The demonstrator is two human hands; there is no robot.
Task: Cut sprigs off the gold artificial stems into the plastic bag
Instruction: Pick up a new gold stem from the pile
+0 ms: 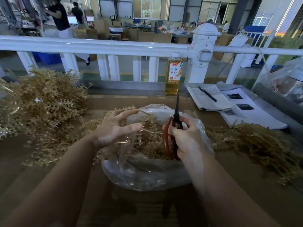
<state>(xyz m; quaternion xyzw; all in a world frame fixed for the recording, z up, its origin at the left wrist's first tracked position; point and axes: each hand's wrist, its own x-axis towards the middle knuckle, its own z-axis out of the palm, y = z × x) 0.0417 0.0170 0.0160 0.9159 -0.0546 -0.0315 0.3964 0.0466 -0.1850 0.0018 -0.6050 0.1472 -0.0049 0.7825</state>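
I see one plastic bag [147,169] of cut sprigs [152,145] mid-table [229,169]. Above it my left hand [114,126] spreads wide; my right hand [185,136] grips one pair of scissors [176,115]. Two stem piles [44,102] flank the bag.

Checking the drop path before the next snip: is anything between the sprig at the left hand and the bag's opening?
Nothing visible. The left hand is at a gold sprig directly over the open bag, already holding cut pieces. The right hand keeps the scissors pointing up, beside the opening.
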